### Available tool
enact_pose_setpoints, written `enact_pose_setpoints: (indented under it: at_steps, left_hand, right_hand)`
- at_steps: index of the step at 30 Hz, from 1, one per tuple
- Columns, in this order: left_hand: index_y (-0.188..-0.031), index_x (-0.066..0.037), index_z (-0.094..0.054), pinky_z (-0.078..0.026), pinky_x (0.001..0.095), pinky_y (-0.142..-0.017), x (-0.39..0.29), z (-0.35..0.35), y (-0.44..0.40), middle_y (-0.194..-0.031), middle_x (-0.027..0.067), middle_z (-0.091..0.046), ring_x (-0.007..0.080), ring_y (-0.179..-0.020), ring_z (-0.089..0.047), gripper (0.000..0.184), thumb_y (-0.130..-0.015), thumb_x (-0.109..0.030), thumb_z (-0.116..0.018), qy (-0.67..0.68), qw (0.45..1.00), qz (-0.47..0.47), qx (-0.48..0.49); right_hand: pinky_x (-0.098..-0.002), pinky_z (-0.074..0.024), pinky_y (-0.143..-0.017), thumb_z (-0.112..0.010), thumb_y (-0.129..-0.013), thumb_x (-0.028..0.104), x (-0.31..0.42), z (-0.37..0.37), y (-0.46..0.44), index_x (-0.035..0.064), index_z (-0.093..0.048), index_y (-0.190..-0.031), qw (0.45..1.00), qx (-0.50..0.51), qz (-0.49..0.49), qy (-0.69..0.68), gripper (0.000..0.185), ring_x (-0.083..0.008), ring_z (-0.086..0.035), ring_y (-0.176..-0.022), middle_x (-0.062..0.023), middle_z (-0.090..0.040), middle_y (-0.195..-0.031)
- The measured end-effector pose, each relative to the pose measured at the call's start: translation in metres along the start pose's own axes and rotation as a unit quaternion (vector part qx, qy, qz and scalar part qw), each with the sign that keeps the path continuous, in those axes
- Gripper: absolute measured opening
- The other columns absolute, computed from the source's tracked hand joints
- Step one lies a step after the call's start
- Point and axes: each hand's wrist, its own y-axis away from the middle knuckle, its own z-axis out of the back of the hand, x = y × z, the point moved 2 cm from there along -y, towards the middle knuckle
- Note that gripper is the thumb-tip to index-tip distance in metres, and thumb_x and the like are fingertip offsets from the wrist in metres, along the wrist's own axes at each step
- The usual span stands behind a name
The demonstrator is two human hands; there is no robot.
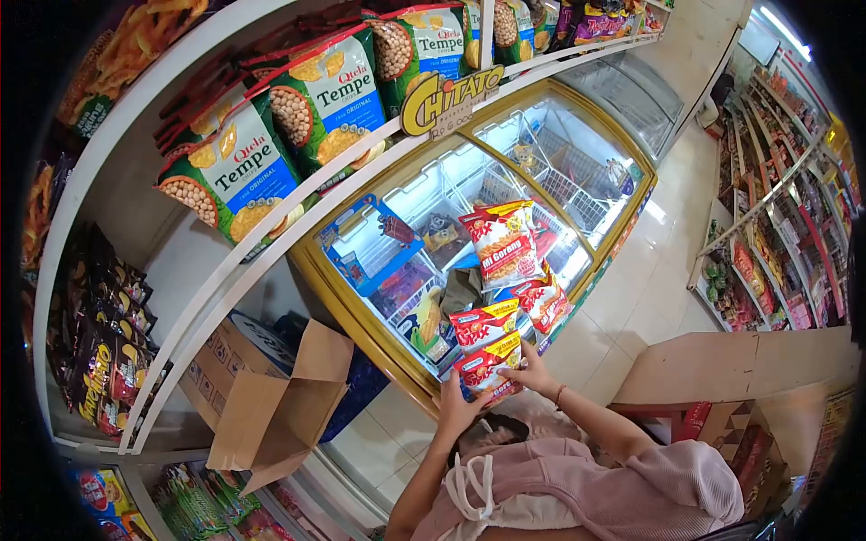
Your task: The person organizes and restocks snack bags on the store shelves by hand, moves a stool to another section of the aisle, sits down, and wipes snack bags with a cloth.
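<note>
My left hand point(462, 406) and my right hand point(536, 373) close on the lower edges of a red and yellow snack bag point(488, 361), one at each side. Right behind it, a similar snack bag point(485, 326) lies partly covered. Farther up on the freezer's glass lid, a Mi Goreng snack bag point(505, 248) and another red bag point(543, 303) rest against each other. Beside them lies a dark, greyish cloth-like thing point(462, 290). The gold-framed chest freezer point(365, 341) stands in front of me, with baskets and packets visible through its glass.
A white shelf point(194, 293) with green Tempe chip bags point(245, 171) curves along the left and top. An opened cardboard box point(262, 410) stands left of the freezer. A Chitato sign point(451, 97) hangs from the shelf edge. Stocked racks point(776, 198) stand across the tiled aisle.
</note>
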Motion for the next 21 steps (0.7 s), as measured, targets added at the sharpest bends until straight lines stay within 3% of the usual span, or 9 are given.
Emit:
enact_pose_setpoints:
  at_steps: [2,5,7,9,10,14,17,18,21]
  left_hand:
    - [-0.117,0.000,-0.049,-0.046,0.0385,-0.081,0.012,-0.004,-0.003,-0.103,0.0179,-0.060,0.0305,-0.095,-0.059,0.061,-0.070,-0.028,-0.076,0.039,0.998,0.043,0.007]
    - [-0.109,-0.002,-0.055,-0.048,0.0324,-0.071,0.020,0.000,-0.007,-0.089,0.0109,-0.065,0.0212,-0.079,-0.063,0.041,-0.077,-0.020,-0.071,0.139,0.990,0.020,-0.011]
    - [-0.107,-0.002,-0.056,-0.047,0.0303,-0.068,0.019,0.008,-0.007,-0.087,0.0116,-0.065,0.0191,-0.076,-0.062,0.034,-0.079,-0.017,-0.069,0.187,0.982,0.016,-0.014]
    - [-0.108,-0.001,-0.055,-0.047,0.0263,-0.070,0.016,0.019,-0.006,-0.090,0.0084,-0.065,0.0125,-0.078,-0.060,0.028,-0.084,-0.011,-0.064,0.230,0.971,0.061,0.015]
    - [-0.108,-0.001,-0.055,-0.047,0.0260,-0.070,0.014,0.023,-0.007,-0.091,0.0074,-0.064,0.0114,-0.079,-0.060,0.027,-0.085,-0.009,-0.062,0.257,0.964,0.066,0.008]
    - [-0.109,0.000,-0.053,-0.046,0.0249,-0.074,0.008,0.038,-0.014,-0.095,0.0051,-0.063,0.0103,-0.084,-0.058,0.022,-0.088,-0.004,-0.056,0.322,0.943,0.074,-0.045]
    - [-0.112,-0.001,-0.052,-0.045,0.0240,-0.076,-0.027,0.051,-0.021,-0.097,0.0046,-0.061,0.0102,-0.086,-0.057,0.024,-0.089,-0.004,-0.055,0.319,0.943,0.075,-0.057]
    - [-0.112,-0.001,-0.052,-0.045,0.0240,-0.076,-0.036,0.048,-0.025,-0.098,0.0046,-0.061,0.0100,-0.086,-0.057,0.024,-0.089,-0.004,-0.055,0.334,0.938,0.065,-0.062]
    - [-0.112,0.000,-0.052,-0.045,0.0233,-0.074,-0.059,0.035,-0.035,-0.099,0.0049,-0.060,0.0090,-0.087,-0.056,0.023,-0.089,-0.004,-0.054,0.405,0.910,0.047,-0.076]
  right_hand:
    - [-0.0345,-0.0417,-0.094,-0.081,-0.066,0.026,-0.001,-0.003,0.000,-0.0041,-0.035,-0.131,1.000,0.003,0.002,-0.010,0.085,-0.0267,-0.048,-0.114,-0.0185,-0.050,-0.121]
    - [-0.0348,-0.0399,-0.096,-0.080,-0.068,0.027,0.014,0.001,0.003,-0.0036,-0.030,-0.134,0.988,0.036,-0.007,0.152,0.089,-0.0274,-0.042,-0.119,-0.0175,-0.041,-0.127]
    - [-0.0384,-0.0412,-0.096,-0.079,-0.067,0.031,0.033,0.001,0.004,-0.0009,-0.027,-0.136,0.995,0.062,-0.021,0.071,0.093,-0.0301,-0.036,-0.123,-0.0199,-0.034,-0.131]
    - [-0.0409,-0.0422,-0.095,-0.079,-0.067,0.032,0.034,0.003,0.004,0.0008,-0.025,-0.138,0.991,0.079,0.011,0.105,0.094,-0.0312,-0.034,-0.125,-0.0199,-0.032,-0.131]
    - [-0.0393,-0.0279,-0.105,-0.079,-0.065,0.038,0.034,0.001,0.005,-0.0009,-0.026,-0.138,0.995,0.057,0.022,0.072,0.098,-0.0334,-0.035,-0.122,-0.0196,-0.036,-0.127]
    - [-0.0408,-0.0275,-0.105,-0.078,-0.067,0.033,0.045,0.006,0.002,0.0026,-0.028,-0.138,0.974,0.024,0.153,0.166,0.093,-0.0336,-0.034,-0.124,-0.0199,-0.032,-0.130]
    - [-0.0401,-0.0231,-0.107,-0.077,-0.067,0.031,0.088,0.005,-0.003,0.0017,-0.029,-0.137,0.972,0.152,0.173,0.034,0.090,-0.0330,-0.027,-0.130,-0.0198,-0.030,-0.135]
    - [-0.0380,-0.0334,-0.101,-0.079,-0.067,0.023,0.071,-0.001,-0.008,0.0009,-0.037,-0.132,0.964,0.105,0.218,0.109,0.080,-0.0261,-0.041,-0.122,-0.0170,-0.043,-0.130]
    - [-0.0328,-0.0441,-0.091,-0.079,-0.069,0.014,0.090,0.001,-0.016,0.0014,-0.047,-0.122,0.976,0.191,0.020,-0.100,0.063,-0.0174,-0.054,-0.106,-0.0107,-0.057,-0.116]
